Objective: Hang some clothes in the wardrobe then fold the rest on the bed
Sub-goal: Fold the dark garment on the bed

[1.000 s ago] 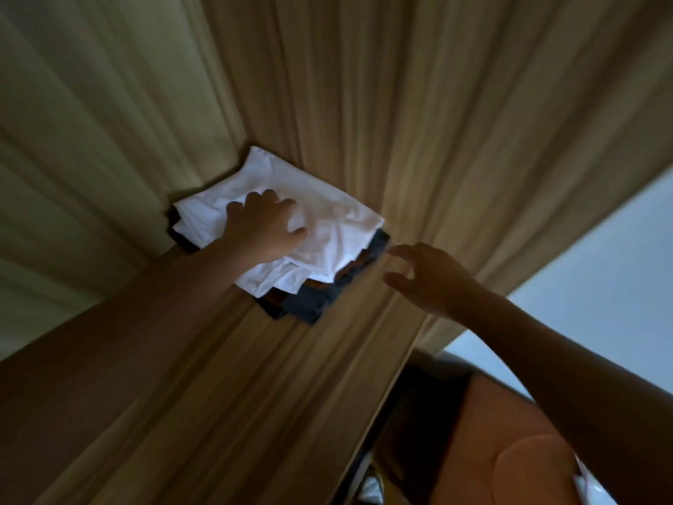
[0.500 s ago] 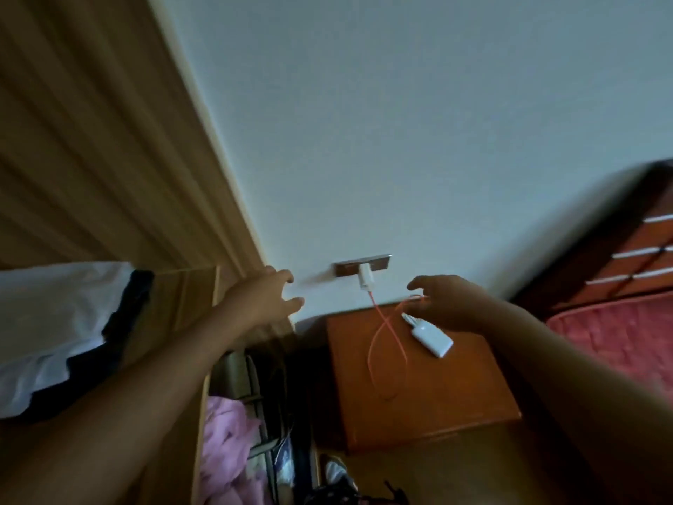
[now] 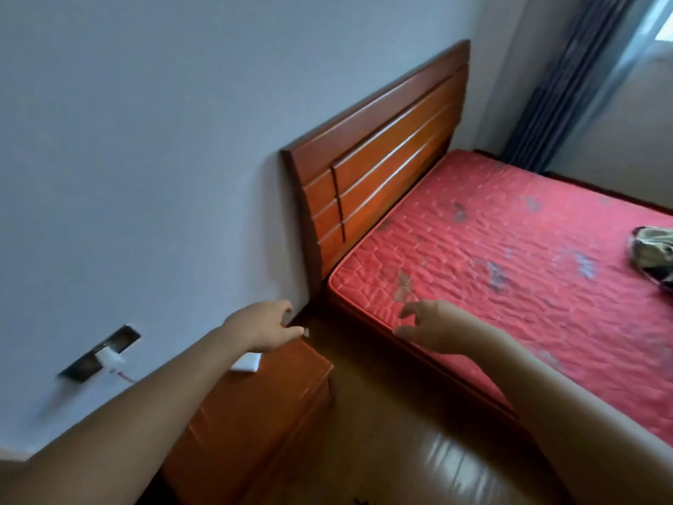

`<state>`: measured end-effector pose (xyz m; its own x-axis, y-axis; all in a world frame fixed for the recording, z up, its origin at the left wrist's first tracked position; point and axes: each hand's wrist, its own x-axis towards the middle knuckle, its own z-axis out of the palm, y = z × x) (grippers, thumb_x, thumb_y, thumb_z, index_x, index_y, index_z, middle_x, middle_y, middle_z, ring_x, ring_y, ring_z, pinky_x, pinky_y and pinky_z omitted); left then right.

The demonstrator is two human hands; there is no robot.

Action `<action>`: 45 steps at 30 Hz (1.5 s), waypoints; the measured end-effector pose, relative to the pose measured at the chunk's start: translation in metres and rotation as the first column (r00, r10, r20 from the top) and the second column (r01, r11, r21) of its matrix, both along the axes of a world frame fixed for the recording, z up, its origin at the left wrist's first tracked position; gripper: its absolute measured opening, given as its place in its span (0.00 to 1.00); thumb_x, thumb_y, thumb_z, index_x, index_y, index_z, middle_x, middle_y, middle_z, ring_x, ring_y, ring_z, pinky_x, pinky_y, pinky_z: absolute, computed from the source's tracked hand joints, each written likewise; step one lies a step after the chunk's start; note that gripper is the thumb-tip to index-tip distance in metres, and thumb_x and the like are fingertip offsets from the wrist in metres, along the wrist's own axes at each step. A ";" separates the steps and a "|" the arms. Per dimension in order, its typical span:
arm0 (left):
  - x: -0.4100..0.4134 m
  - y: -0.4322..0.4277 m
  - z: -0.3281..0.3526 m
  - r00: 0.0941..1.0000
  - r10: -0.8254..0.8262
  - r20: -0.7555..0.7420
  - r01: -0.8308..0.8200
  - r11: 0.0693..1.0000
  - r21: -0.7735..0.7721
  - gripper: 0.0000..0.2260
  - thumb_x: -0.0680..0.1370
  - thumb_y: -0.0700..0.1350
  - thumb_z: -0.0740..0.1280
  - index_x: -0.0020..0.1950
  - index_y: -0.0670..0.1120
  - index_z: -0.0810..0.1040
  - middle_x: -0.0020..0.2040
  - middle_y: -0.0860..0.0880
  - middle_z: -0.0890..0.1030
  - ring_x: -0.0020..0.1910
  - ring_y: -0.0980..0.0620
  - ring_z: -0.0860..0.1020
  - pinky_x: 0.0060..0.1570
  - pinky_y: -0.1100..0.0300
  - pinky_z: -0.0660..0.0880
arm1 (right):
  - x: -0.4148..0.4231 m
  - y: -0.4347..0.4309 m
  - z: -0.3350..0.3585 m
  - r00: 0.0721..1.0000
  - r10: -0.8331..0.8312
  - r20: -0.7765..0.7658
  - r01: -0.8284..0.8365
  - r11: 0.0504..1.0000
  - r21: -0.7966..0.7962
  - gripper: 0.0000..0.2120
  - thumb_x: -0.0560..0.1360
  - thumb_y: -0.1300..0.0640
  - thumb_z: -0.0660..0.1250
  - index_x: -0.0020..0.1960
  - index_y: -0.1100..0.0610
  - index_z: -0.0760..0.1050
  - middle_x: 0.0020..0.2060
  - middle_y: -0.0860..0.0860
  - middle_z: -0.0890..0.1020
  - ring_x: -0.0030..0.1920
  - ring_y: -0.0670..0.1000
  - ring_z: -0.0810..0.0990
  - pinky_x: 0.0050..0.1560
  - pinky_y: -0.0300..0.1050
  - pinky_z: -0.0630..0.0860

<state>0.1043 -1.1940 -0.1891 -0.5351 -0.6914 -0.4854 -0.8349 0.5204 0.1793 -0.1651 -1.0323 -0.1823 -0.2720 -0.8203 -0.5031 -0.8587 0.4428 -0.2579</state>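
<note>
The bed with a red quilted mattress [image 3: 510, 271] fills the right side, its wooden headboard [image 3: 378, 176] against the wall. A crumpled dark and pale garment [image 3: 652, 255] lies on the mattress at the far right edge. My left hand [image 3: 267, 329] hovers above the bedside table with loosely curled fingers and holds nothing. My right hand [image 3: 433, 326] floats over the near corner of the mattress, fingers relaxed and empty. The wardrobe and the folded stack are out of view.
An orange wooden bedside table [image 3: 255, 413] stands at the lower left with a white device [image 3: 247, 362] on it. A wall socket with a white plug [image 3: 105, 353] is on the wall to the left. Glossy floor [image 3: 418, 461] lies between table and bed. Dark curtains [image 3: 561, 96] hang at the upper right.
The view has swung right from the wardrobe shelf to the bed. My left hand left the white folded stack. Both hands now hang empty in front of me.
</note>
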 end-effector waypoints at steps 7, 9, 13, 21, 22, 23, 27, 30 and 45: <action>-0.196 0.093 0.015 0.937 -0.347 -0.033 0.348 0.936 0.045 0.28 0.79 0.62 0.65 0.75 0.49 0.68 0.71 0.47 0.74 0.63 0.46 0.78 0.56 0.56 0.76 | -0.117 0.160 0.018 0.938 -0.347 -0.016 0.346 0.937 -0.034 0.23 0.77 0.38 0.67 0.68 0.48 0.76 0.60 0.53 0.82 0.62 0.56 0.80 0.62 0.48 0.76; -0.241 0.121 0.019 0.892 -0.452 -0.016 0.452 0.891 0.030 0.29 0.79 0.62 0.65 0.76 0.49 0.68 0.71 0.46 0.75 0.68 0.46 0.75 0.63 0.55 0.72 | -0.136 0.203 0.022 0.901 -0.434 -0.018 0.433 0.901 -0.035 0.23 0.78 0.39 0.67 0.68 0.49 0.76 0.61 0.53 0.82 0.63 0.56 0.79 0.62 0.46 0.75; -0.327 0.175 0.015 0.780 -0.626 -0.012 0.625 0.779 0.040 0.28 0.78 0.62 0.65 0.73 0.49 0.71 0.69 0.47 0.77 0.66 0.47 0.76 0.63 0.55 0.73 | -0.163 0.283 0.030 0.798 -0.603 -0.006 0.603 0.797 -0.029 0.23 0.78 0.39 0.67 0.67 0.49 0.77 0.61 0.54 0.83 0.63 0.55 0.79 0.60 0.44 0.74; -0.490 0.308 0.006 0.447 -0.894 -0.021 0.895 0.447 0.008 0.24 0.79 0.62 0.63 0.65 0.45 0.78 0.64 0.43 0.80 0.63 0.43 0.78 0.59 0.55 0.75 | -0.210 0.435 0.057 0.510 -0.860 -0.007 0.860 0.510 -0.022 0.25 0.78 0.39 0.66 0.69 0.52 0.76 0.65 0.52 0.81 0.65 0.52 0.78 0.63 0.43 0.73; -0.511 0.323 0.005 0.402 -0.915 -0.017 0.915 0.402 -0.007 0.24 0.79 0.62 0.63 0.62 0.44 0.79 0.62 0.42 0.81 0.62 0.42 0.78 0.57 0.55 0.75 | -0.217 0.449 0.059 0.476 -0.880 -0.009 0.879 0.476 -0.024 0.25 0.79 0.39 0.66 0.70 0.52 0.76 0.66 0.52 0.80 0.65 0.52 0.78 0.64 0.44 0.73; -0.532 0.337 0.004 0.365 -0.931 -0.015 0.931 0.365 -0.023 0.25 0.78 0.63 0.63 0.61 0.44 0.79 0.62 0.42 0.81 0.61 0.42 0.78 0.58 0.54 0.76 | -0.226 0.462 0.059 0.440 -0.898 -0.008 0.898 0.440 -0.024 0.25 0.79 0.39 0.66 0.70 0.52 0.75 0.67 0.51 0.80 0.66 0.52 0.78 0.65 0.45 0.73; -0.617 0.385 0.004 0.241 -0.970 -0.026 0.969 0.242 -0.049 0.28 0.77 0.65 0.62 0.66 0.45 0.78 0.64 0.45 0.78 0.62 0.44 0.77 0.61 0.49 0.75 | -0.268 0.498 0.059 0.318 -0.948 0.007 0.948 0.318 -0.027 0.26 0.79 0.39 0.66 0.72 0.51 0.73 0.68 0.51 0.78 0.67 0.52 0.76 0.67 0.47 0.73; -0.672 0.416 0.004 0.147 -0.989 -0.029 0.988 0.148 -0.050 0.27 0.78 0.64 0.62 0.67 0.45 0.77 0.64 0.46 0.79 0.62 0.44 0.77 0.60 0.48 0.76 | -0.301 0.520 0.060 0.236 -0.972 0.019 0.972 0.235 -0.017 0.26 0.79 0.39 0.66 0.72 0.50 0.73 0.68 0.51 0.78 0.67 0.51 0.76 0.67 0.47 0.73; -0.842 0.604 -0.011 -0.084 -0.994 -0.074 0.996 -0.080 -0.051 0.27 0.77 0.64 0.63 0.69 0.48 0.76 0.65 0.49 0.79 0.64 0.46 0.77 0.61 0.49 0.76 | -0.399 0.672 0.035 -0.057 -0.998 0.012 0.998 -0.056 0.040 0.24 0.80 0.39 0.64 0.72 0.47 0.72 0.66 0.51 0.78 0.63 0.52 0.78 0.62 0.49 0.75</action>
<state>-0.7380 -0.5903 -0.2000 -0.6650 0.6250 -0.4089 0.5958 0.7741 0.2140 -0.5645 -0.3604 -0.1472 -0.7834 0.3106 -0.5384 0.5007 0.8287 -0.2504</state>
